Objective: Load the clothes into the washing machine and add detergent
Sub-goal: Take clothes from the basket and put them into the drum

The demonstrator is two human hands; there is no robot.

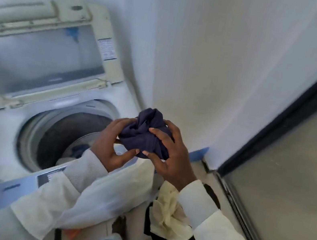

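in the head view, the left hand (pixel 110 149) and right hand (pixel 169 162) each have their grip clamped on a balled navy garment (pixel 146 136), held just right of the top-loader drum (pixel 60 132), whose lid (pixel 37 56) stands raised. best to carry the bundle left over the opening, then release low, loosened rather than knotted. more clothes (pixel 169 221) wait below.

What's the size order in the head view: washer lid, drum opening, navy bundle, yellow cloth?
1. washer lid
2. drum opening, partly hidden by a sleeve
3. navy bundle and yellow cloth look alike; the cloth sits nearer the camera, so unranked.
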